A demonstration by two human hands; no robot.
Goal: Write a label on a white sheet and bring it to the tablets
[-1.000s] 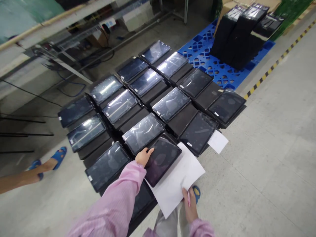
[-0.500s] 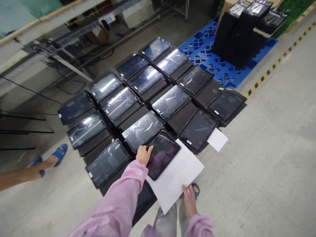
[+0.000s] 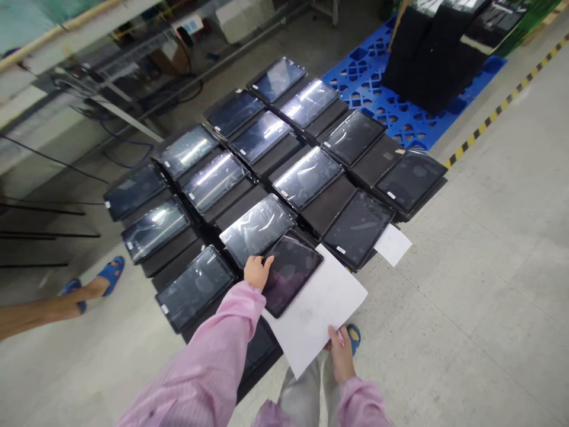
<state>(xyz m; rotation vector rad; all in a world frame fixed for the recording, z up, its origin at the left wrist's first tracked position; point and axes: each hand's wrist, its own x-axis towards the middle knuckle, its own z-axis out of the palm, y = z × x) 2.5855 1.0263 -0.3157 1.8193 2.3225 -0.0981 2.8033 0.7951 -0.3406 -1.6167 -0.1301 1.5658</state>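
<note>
My left hand (image 3: 258, 272) grips the left edge of a dark tablet screen (image 3: 291, 273), thumb on top. The screen is tilted and partly overlaps a white sheet of paper (image 3: 326, 302). At the sheet's lower right edge, my right hand (image 3: 340, 350) pinches the paper, and a slim pink item, perhaps a pen, shows between its fingers. Around them lie rows of film-covered tablet screens on black stacks, such as the shiny screen (image 3: 258, 228) just beyond my left hand and the darker screen (image 3: 358, 228) to the right. Small white labels mark many of them.
A smaller white paper (image 3: 393, 244) sticks out at the right side. Behind stands a blue plastic pallet (image 3: 409, 121) bearing black stacks (image 3: 433, 62). A workbench (image 3: 53, 35) runs along the upper left. Another person's foot in a blue sandal (image 3: 111, 276) is at the left.
The view has shifted slightly. My left hand still holds the screen and my right hand the sheet; their positions are almost the same.
</note>
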